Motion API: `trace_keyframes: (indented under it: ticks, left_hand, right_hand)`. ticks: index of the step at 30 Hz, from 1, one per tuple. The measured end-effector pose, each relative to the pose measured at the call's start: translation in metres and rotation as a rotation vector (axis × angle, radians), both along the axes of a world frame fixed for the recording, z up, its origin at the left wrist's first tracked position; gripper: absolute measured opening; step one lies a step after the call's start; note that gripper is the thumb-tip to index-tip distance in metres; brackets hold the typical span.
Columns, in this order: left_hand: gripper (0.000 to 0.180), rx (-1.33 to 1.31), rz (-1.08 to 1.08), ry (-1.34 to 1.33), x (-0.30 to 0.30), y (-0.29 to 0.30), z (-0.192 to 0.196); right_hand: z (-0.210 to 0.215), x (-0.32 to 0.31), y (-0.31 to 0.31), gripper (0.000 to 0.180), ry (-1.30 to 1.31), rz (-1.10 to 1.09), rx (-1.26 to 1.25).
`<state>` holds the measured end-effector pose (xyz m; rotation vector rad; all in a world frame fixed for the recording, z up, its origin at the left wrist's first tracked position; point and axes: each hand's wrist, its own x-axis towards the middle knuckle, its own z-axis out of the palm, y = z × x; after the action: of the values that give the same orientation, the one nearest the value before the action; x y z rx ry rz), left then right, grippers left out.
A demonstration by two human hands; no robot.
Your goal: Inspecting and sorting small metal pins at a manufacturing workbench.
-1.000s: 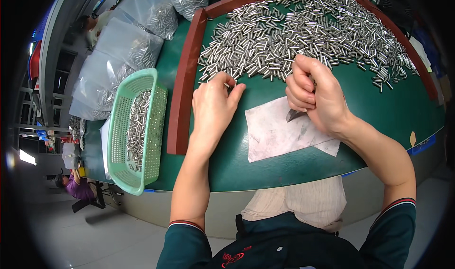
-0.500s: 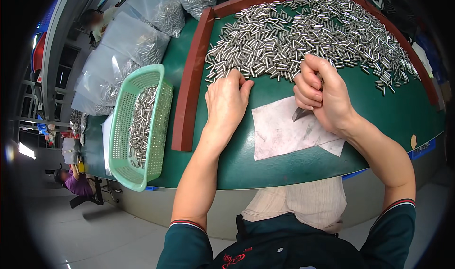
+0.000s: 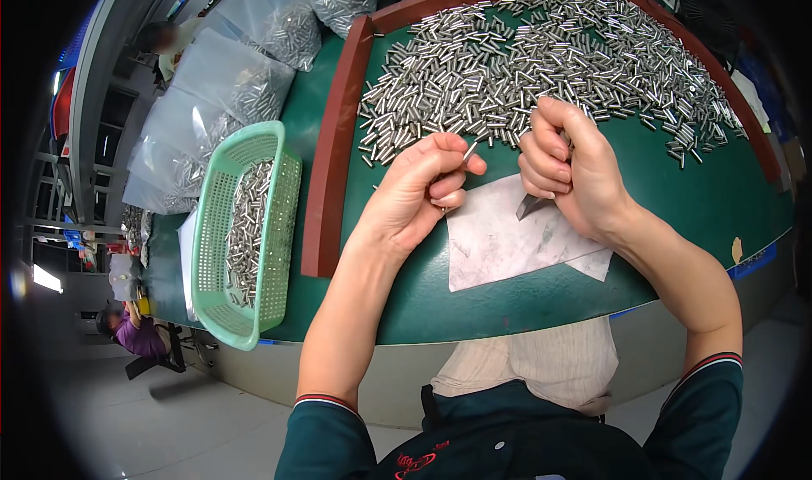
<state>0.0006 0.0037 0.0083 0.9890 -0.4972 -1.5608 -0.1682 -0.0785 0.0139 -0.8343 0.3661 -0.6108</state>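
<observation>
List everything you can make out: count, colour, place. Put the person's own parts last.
loose metal pins: too many to count, silver, across the table's far part
held pin: one, silver, in the left fingertips
basket: one, light green, left of the rails, pins inside
rails: three, red-brown, left, far and right of the loose pins
bags: several, clear, far left, pins inside
sheets: at least two, whitish, near the right hand
dark pointed piece: one, grey, below the right fist
table: one, green, beneath all these
co-workers: two, left background
left hand: one, centre
right hand: one, right of centre
</observation>
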Motion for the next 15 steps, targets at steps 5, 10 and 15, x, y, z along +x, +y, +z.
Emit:
trace_keyframes:
  ticks: [5, 10, 15]
  left_hand:
    - [0.013, 0.003, 0.021, -0.163, -0.008, -0.0016, -0.0013]
    - [0.016, 0.023, -0.016, -0.22, -0.0077, 0.0002, -0.001]
    - [0.016, 0.013, -0.048, -0.201, -0.009, 0.0006, -0.0018]
  right_hand:
    - [-0.0016, -0.0002, -0.0014, 0.039, -0.013, -0.001, 0.007]
    - [-0.0016, 0.0007, -0.0004, 0.039, 0.017, 0.003, -0.001]
    - [-0.0011, -0.0006, -0.0006, 0.039, 0.013, -0.004, 0.01]
